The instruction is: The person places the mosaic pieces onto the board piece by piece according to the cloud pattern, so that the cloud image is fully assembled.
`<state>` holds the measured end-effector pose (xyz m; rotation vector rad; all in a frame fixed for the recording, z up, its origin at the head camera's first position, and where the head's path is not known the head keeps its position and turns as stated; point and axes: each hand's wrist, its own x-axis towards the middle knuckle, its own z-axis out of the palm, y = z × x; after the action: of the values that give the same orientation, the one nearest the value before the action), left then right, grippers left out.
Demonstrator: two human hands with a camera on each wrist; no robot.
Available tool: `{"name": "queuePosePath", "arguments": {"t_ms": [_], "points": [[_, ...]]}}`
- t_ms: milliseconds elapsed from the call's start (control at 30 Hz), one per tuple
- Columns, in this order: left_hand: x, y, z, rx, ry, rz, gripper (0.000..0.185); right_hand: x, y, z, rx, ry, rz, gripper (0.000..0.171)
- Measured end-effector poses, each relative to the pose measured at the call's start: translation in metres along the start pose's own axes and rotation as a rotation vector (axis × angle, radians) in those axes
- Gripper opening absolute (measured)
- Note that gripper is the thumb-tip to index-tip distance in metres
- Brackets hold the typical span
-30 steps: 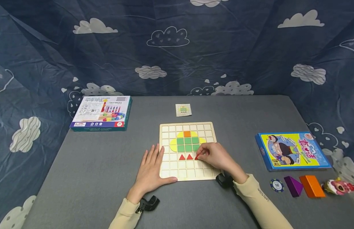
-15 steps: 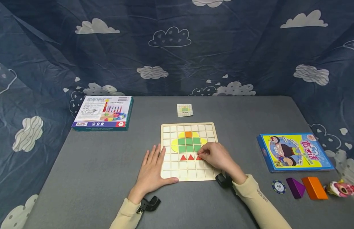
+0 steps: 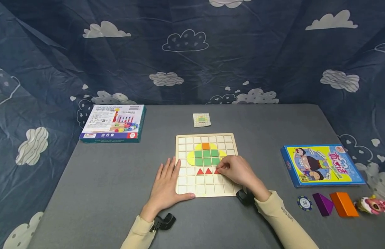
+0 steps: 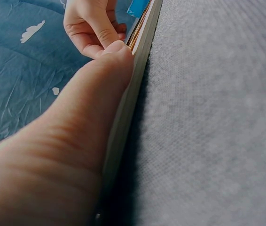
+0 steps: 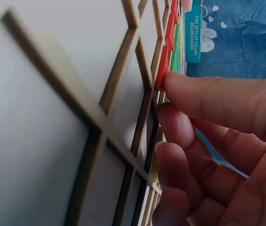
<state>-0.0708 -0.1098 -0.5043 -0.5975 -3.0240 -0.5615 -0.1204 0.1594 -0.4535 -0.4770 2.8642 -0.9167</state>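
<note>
Head view: your left hand lies flat, fingers straight, on the near left corner of the wooden grid board, steadying it on the grey surface. Your right hand, fingers curled, pinches a red triangle tile at the board's third row from the near edge, right of two red triangles already seated. The tile looks thin, light, stiff and smooth; take it by its edges, since a flat press would likely jam it against the cell walls. Counted beyond: six green squares, one orange square, yellow pieces partly hidden. Far off lies one pattern card; two boxes flank the board.
</note>
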Motion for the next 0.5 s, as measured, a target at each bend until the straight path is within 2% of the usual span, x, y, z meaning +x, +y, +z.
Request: {"name": "queuePosePath", "arguments": {"t_ms": [167, 400, 500], "points": [[-0.001, -0.001, -0.001, -0.004, 0.002, 0.002, 0.118, -0.007, 0.001, -0.001, 0.009, 0.003, -0.006, 0.004], [-0.004, -0.005, -0.001, -0.007, -0.014, -0.019, 0.118, -0.026, 0.012, -0.015, 0.042, 0.105, 0.002, 0.004], [-0.006, -0.006, -0.004, -0.059, -0.008, -0.035, 0.116, -0.032, 0.019, -0.023, 0.033, 0.130, 0.025, 0.005]]}}
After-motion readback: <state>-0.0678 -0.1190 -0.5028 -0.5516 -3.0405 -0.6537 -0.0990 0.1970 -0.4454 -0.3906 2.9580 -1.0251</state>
